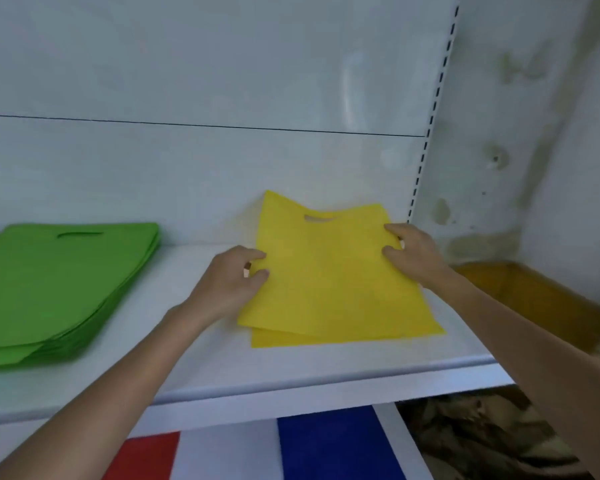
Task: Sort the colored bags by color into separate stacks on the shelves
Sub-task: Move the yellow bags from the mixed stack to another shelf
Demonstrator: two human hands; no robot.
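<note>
Toward shelf's [291, 375] right end: yellow stack [291, 339] forming.
Left hand [232, 282], right hand [414, 259] pinch top yellow bag [326, 271]; green stack [66, 285] set; red bag [142, 459], blue bag [336, 448] seemingly below.

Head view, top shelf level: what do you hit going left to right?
green bag stack → left hand → yellow bags → right hand → brown box, which sits past the shelf end.

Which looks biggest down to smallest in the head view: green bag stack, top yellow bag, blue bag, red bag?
1. Unranked: top yellow bag and green bag stack look about alike, and the frame edge cuts the stack.
2. blue bag
3. red bag
These last two show only partly.
</note>
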